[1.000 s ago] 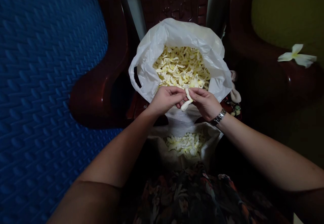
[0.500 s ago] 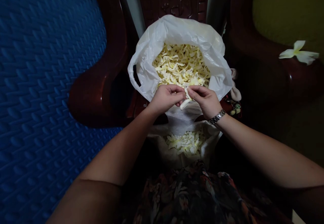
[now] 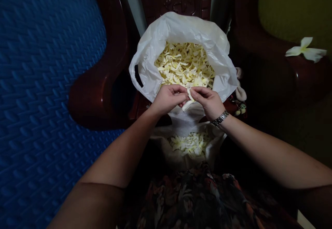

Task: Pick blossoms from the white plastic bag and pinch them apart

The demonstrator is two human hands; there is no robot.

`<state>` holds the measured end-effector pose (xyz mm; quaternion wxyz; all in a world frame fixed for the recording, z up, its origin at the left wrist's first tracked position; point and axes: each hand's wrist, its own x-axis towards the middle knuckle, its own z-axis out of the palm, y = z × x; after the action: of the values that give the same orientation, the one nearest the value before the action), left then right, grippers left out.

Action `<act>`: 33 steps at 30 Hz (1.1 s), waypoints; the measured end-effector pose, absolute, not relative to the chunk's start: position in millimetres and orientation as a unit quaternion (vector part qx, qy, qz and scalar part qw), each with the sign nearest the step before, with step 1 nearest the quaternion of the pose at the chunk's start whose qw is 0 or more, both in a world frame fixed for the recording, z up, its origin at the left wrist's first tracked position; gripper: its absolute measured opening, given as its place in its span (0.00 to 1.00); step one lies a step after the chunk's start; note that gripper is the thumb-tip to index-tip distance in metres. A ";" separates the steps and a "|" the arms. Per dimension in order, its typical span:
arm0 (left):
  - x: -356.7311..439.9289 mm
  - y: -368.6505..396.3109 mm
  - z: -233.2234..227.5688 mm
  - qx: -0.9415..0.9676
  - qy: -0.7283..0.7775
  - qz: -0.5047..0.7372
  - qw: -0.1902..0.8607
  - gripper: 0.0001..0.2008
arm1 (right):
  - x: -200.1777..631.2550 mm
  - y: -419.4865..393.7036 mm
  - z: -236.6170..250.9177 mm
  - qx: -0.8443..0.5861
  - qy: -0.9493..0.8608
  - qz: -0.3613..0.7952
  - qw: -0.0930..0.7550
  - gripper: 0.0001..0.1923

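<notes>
A white and pale yellow flower (image 3: 188,105) is pinched between my two hands. My left hand (image 3: 169,99) grips it from the left, fingers curled, and my right hand (image 3: 207,99) pinches it from the right with thumb and forefinger. Both hands are over the near rim of a white plastic bag (image 3: 220,46), which is full of similar pale yellow flowers (image 3: 184,65). Below my hands, a second white bag (image 3: 163,146) holds more whitish petals or flowers (image 3: 192,144). Part of the held flower is hidden by my fingers.
The bag stands on a dark reddish carved wooden chair (image 3: 178,1) with thick curved armrests (image 3: 88,97). One white flower (image 3: 306,50) lies on the right armrest. A blue textured mat (image 3: 46,84) covers the left. Small trinkets (image 3: 240,94) hang beside the bag.
The view has shifted slightly, so everything sits a little higher and further left. Both hands keep their pinch on the flower, with barely any other movement.
</notes>
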<state>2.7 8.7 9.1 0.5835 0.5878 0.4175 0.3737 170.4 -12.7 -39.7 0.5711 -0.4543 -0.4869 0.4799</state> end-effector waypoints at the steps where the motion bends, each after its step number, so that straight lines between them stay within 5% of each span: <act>1: 2.5 8.8 8.9 0.587 0.416 0.374 0.585 0.01 | 170.0 -12.8 -40.1 -0.454 -0.482 0.485 0.572 0.19; 33: 3.5 9.8 6.6 0.585 0.421 0.364 0.590 0.04 | 169.0 -14.0 -40.7 -0.454 -0.478 0.478 0.581 0.19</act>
<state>3.5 9.8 6.6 0.5898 0.5847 0.4212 0.3645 169.0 -14.0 -40.7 0.5814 -0.4537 -0.4776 0.4776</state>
